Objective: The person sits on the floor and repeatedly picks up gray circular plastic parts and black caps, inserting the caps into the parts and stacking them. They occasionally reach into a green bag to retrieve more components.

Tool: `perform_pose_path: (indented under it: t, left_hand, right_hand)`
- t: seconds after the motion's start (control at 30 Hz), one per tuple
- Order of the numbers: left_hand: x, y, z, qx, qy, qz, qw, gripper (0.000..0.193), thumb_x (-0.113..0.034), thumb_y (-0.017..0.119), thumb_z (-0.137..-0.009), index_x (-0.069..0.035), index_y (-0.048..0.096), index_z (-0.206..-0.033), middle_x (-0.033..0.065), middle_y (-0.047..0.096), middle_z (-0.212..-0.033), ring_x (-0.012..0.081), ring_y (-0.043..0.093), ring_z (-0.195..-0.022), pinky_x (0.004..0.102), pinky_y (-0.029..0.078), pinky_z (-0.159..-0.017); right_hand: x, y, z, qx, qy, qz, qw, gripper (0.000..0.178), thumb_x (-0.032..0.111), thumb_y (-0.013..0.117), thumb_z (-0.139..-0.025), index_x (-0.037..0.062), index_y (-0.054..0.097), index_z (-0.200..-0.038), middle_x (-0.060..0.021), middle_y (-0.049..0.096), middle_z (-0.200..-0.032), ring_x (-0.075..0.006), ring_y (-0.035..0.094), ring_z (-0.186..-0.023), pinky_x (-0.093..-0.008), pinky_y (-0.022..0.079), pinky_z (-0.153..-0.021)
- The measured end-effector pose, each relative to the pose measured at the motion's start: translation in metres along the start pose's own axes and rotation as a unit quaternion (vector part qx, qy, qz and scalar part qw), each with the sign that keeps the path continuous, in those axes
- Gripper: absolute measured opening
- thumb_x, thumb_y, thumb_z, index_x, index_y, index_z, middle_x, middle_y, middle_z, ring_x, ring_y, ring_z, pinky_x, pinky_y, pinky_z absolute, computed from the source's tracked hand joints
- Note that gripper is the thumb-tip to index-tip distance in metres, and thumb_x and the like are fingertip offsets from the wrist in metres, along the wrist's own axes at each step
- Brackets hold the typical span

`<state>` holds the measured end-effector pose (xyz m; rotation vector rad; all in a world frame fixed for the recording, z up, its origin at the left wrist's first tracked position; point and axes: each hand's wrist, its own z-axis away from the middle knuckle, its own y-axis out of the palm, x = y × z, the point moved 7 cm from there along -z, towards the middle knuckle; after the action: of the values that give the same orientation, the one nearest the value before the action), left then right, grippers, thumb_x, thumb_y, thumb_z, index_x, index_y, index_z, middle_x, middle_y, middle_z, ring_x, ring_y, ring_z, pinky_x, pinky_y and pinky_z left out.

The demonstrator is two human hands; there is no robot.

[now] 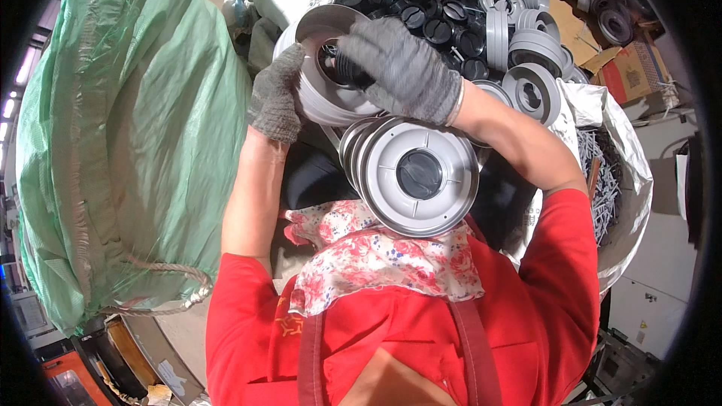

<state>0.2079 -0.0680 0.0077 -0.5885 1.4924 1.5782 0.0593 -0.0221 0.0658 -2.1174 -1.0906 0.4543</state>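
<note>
Both of my hands wear grey knit gloves. My left hand (278,94) is closed on the left rim of a round grey plastic housing (331,105), which is tilted so that its hollow inside shows. Over its centre bends my right hand (406,68), slightly blurred, with its fingers closed round a black threaded cap (347,69) at the middle hole. The fingertips are partly hidden. Nearer to me, a stack of grey round housings (444,207) rests on my lap, a black cap (419,174) set in the centre of the front one.
Many loose black caps (438,30) lie in a heap beyond my right hand, beside several grey housings (530,94). At the right, a white sack (635,203) holds many grey screws (598,188). A large green sack (143,143) stands at the left. A cardboard box (635,68) sits at the far right.
</note>
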Motion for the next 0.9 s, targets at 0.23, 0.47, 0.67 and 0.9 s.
perform_pose_path:
  t: [0.23, 0.47, 0.67, 0.9]
  left_hand:
    - [-0.006, 0.015, 0.018, 0.031, 0.095, -0.246, 0.964, 0.034, -0.019, 0.071, -0.078, 0.002, 0.063, -0.104, 0.0064, 0.066, -0.088, 0.0119, 0.061, -0.078, 0.0270, 0.050, -0.069]
    - [-0.006, 0.051, 0.045, 0.097, 0.220, -0.379, 0.894, 0.066, -0.018, 0.081, -0.068, 0.000, 0.052, -0.124, 0.0103, 0.065, -0.105, 0.0126, 0.061, -0.092, 0.0270, 0.050, -0.080]
    - [-0.014, 0.037, 0.034, 0.206, 0.384, -0.605, 0.667, 0.070, -0.013, 0.073, -0.071, -0.008, 0.043, -0.134, 0.0144, 0.045, -0.136, 0.0320, 0.037, -0.130, 0.0398, 0.030, -0.107]
    - [-0.026, 0.036, 0.034, 0.225, 0.383, -0.691, 0.570, 0.065, -0.010, 0.066, -0.079, -0.002, 0.037, -0.137, 0.0194, 0.043, -0.136, 0.0329, 0.039, -0.128, 0.0376, 0.031, -0.106]
  right_hand:
    - [-0.036, 0.026, 0.009, 0.045, 0.214, -0.075, 0.973, 0.072, 0.036, 0.074, -0.063, -0.0001, 0.050, -0.120, -0.0216, 0.054, -0.116, -0.0344, 0.052, -0.109, -0.0410, 0.042, -0.095]
    - [-0.044, 0.040, 0.020, -0.067, 0.431, -0.641, 0.632, 0.039, 0.013, 0.063, -0.078, 0.0022, 0.057, -0.115, -0.0104, 0.065, -0.099, -0.0196, 0.062, -0.093, -0.0319, 0.050, -0.083]
    - [-0.054, 0.026, 0.025, -0.029, 0.358, -0.642, 0.678, 0.037, 0.013, 0.060, -0.085, 0.0020, 0.053, -0.119, -0.0121, 0.060, -0.113, -0.0190, 0.060, -0.100, -0.0333, 0.051, -0.085]
    - [-0.053, 0.037, 0.038, -0.037, 0.372, -0.724, 0.579, 0.039, 0.021, 0.050, -0.091, 0.0016, 0.047, -0.125, -0.0151, 0.056, -0.119, -0.0256, 0.059, -0.105, -0.0404, 0.051, -0.089]
